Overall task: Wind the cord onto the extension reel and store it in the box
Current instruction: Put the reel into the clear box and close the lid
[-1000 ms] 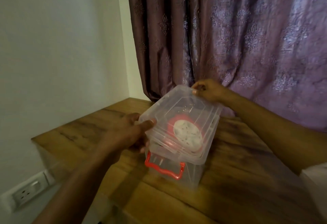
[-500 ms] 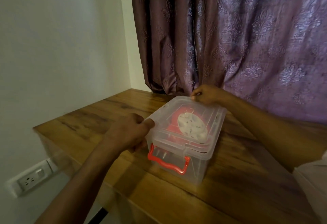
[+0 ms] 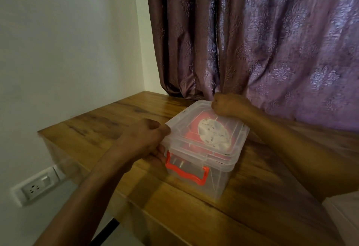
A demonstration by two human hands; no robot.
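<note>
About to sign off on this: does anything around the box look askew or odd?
Nothing stands out. The lid lies level on the clear box, the reel shows inside, and both the left hand and right hand grip opposite lid corners.

A second ago I had the lid (image 3: pixel 208 129) tilted up, its far edge raised off the box (image 3: pixel 204 179). Now it lies flat on the rim. My right hand (image 3: pixel 230 105) has dropped with that far corner, and my left hand (image 3: pixel 143 139) has closed lower around the near-left corner.
</note>
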